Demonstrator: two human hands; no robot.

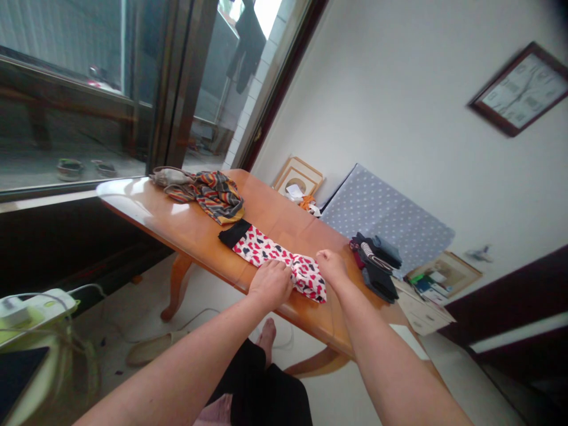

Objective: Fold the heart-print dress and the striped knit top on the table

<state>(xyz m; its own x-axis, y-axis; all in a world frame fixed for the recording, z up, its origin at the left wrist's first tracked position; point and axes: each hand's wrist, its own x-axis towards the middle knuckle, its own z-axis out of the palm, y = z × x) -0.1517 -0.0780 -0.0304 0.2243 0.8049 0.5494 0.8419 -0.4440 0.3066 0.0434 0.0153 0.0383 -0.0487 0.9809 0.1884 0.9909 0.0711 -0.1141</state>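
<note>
Red-patterned cloth [260,248] at edge of table [284,216]

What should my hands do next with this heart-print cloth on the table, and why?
I'd probably smooth the bunched end of the heart-print cloth flat. Your left hand and right hand both sit at that end, near the table edge, where it looks rumpled, while the black-banded end already lies fairly flat.

My left hand [270,285] and right hand [332,266] lie on a garment [261,248] on the wooden table [284,216]. Beyond it lies a striped cloth [213,195]; to my right, a pile of folded clothes [377,266]. A picture frame [298,180] stands behind the table.
</note>
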